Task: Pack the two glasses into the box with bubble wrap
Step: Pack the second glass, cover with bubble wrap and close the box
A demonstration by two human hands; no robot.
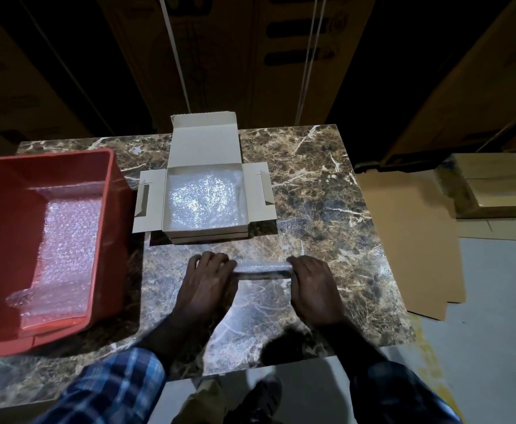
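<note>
A dim storeroom seen from above a marble table (pixel 327 191), with tall cardboard cartons (pixel 250 56) in shadow behind it, their markings too dark to read. The table's near left corner runs out of view. On the floor to the right lie flat cardboard sheets (pixel 409 240) and a low stack of packs (pixel 495 185), cut off by the picture's edge.

At the table's left stands a red bin (pixel 12 240), its left side cut off, with a strip of bubble wrap (pixel 64 252) lying inside.

In the middle, towards the far side, sits an open box (pixel 204 148), lid flap up at the back, side flaps spread, its floor lined with bubble wrap that glares white; whether a glass lies under it cannot be told.

Just in front of the box, a clear sheet (pixel 259 304) of wrap is spread on the marble, hard to tell from the stone. On it lies a roll (pixel 263 267) of wrap, set crosswise; what it holds is hidden.

The left hand (pixel 207 286) covers the roll's left end, fingers curled over it. The right hand (pixel 315 289) grips the right end the same way. Fingertips are tucked out of sight. Blue checked sleeves (pixel 122 390) blur at the bottom
</note>
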